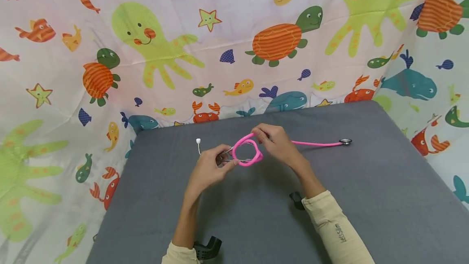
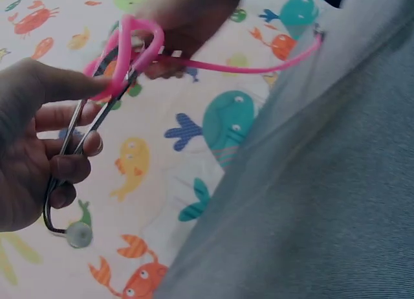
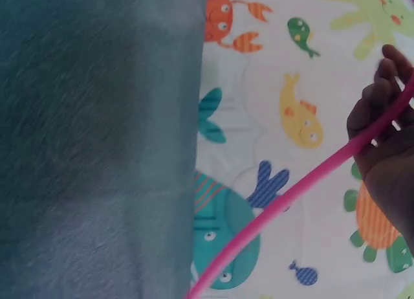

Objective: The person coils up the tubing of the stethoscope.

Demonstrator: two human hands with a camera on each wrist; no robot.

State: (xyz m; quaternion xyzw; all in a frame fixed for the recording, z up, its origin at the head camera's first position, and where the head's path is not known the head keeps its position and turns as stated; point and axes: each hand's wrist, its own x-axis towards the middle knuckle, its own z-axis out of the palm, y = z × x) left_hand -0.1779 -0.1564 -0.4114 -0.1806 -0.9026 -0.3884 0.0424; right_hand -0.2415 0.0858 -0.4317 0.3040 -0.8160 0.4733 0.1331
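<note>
A stethoscope with pink tubing (image 1: 316,144) is held up above the table, its tubing wound in a loop around the metal ear tubes. My left hand (image 1: 209,168) pinches the loop and metal tubes between thumb and fingers. One white ear tip (image 2: 79,235) sticks out below that hand in the left wrist view. At the loop's upper right, my right hand (image 1: 276,144) grips the tubing with curled fingers. From there the tubing runs right to the round metal chest piece (image 1: 345,141). In the right wrist view, the tubing (image 3: 284,199) crosses the palm.
A grey cloth-covered table (image 1: 366,215) lies beneath both hands. Behind it and along the sides hangs a white curtain (image 1: 234,19) printed with sea animals. Black wrist mounts (image 1: 209,248) sit near both beige sleeves (image 1: 337,227).
</note>
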